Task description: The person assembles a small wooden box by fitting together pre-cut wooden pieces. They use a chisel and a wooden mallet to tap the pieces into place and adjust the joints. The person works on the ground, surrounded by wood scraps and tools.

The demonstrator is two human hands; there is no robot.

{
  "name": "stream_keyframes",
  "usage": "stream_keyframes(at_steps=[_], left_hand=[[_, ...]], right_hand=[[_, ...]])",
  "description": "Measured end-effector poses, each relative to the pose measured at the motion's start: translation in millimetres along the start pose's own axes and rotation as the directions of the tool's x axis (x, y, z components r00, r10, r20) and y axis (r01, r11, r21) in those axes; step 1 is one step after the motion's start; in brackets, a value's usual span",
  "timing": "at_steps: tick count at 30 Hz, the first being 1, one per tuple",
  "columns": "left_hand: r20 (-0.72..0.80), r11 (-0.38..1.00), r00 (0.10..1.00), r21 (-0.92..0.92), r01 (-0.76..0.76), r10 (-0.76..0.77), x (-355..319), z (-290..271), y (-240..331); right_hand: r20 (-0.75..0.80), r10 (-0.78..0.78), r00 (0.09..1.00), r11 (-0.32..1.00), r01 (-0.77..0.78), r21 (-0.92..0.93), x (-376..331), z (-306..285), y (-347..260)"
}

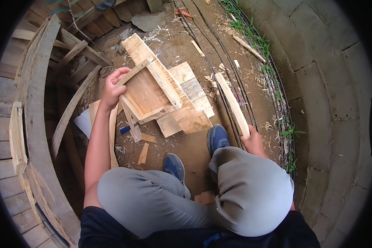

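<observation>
My left hand (115, 87) is closed round the left side of a shallow wooden box frame (165, 86), which has thin plank sides and a flat panel. The frame is tilted and lies over a long pale board (137, 46) on the ground. Low on the right, my right hand (254, 142) grips the near end of a narrow wooden strip (232, 103). The strip points away from me, apart from the frame. My right knee hides part of the right forearm.
Flat wood pieces (190, 84) lie beneath the frame. Offcuts (143, 155) and a blue-handled tool (125, 129) are near my left foot. Black cables (219, 45) run along the dirt beside a block wall (318, 82). Large timber beams (39, 103) stand at left.
</observation>
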State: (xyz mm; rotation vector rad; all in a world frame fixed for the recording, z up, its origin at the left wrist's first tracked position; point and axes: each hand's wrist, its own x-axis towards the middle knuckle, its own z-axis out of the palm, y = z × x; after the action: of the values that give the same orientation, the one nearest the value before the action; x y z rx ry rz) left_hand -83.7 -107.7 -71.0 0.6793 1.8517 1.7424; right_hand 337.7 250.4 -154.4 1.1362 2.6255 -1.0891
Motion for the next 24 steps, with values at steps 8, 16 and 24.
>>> stream_keyframes(at_steps=[8,16,24], left_hand=[[0.05,0.999,0.999,-0.047,0.007,-0.005,0.1,-6.1,-9.5],[0.111,0.992,0.994,-0.121,0.032,-0.018,-4.4,-17.5,-2.6],[0.096,0.997,0.993,0.012,-0.073,0.071,-5.3,-13.8,15.4]], right_hand=[[-0.091,-0.158,0.983,0.974,0.171,0.149,12.6,-3.9,-14.3],[-0.073,-0.229,0.971,0.951,0.24,0.195,12.6,-16.8,-40.9],[-0.106,-0.335,0.936,0.929,0.347,0.127,7.2,-32.1,-61.5]])
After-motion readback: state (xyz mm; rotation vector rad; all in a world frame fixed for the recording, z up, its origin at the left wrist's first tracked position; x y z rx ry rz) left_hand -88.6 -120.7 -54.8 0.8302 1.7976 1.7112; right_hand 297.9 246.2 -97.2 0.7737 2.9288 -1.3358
